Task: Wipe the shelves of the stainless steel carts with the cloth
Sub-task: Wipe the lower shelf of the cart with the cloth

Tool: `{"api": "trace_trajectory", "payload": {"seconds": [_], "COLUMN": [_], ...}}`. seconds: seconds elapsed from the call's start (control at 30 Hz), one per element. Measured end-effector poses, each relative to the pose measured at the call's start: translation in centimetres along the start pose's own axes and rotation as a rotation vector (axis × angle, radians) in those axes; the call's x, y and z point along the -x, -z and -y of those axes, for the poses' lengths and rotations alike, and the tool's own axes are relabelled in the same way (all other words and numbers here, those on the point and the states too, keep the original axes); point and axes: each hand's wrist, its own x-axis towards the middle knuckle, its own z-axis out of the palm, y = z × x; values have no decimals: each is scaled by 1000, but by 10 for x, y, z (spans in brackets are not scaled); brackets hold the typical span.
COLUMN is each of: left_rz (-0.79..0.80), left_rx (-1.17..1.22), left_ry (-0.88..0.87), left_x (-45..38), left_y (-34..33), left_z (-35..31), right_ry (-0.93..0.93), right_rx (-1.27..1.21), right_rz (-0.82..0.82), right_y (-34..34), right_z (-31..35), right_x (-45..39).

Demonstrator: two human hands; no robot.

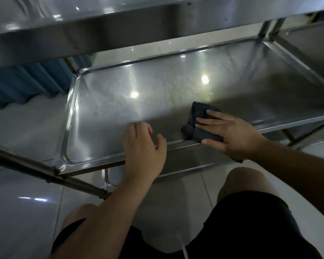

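Your right hand is pressing flat, fingers straight, on the crumpled black cloth lying in the cart's middle shelf. Your left hand is hovering over its near rim, fingers loosely curled, holding nothing.

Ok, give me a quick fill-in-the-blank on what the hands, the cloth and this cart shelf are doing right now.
1. The right hand presses flat on a cloth whose colour is ____.
2. The cloth lies on the middle shelf, close to its ____ rim.
3. The left hand holds ____; its fingers are loosely curled above the rim.
4. The person's knees show at the bottom, above a floor covered in ____.

Missing words: black; near; nothing; tiles
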Motion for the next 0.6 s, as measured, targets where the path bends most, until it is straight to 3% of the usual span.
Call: {"api": "trace_trajectory", "payload": {"seconds": [0.4, 0.6], "left_rz": [375, 488], "left_rx": [-195, -204], "left_ry": [-373, -424], "left_x": [5, 9], "left_y": [-80, -111], "left_z": [-80, -117], "right_ry": [-103, -189], "right_rx": [23, 27], "right_rz": [-63, -38], "right_y": [23, 37], "right_z": [-86, -121], "right_x": [53, 80]}}
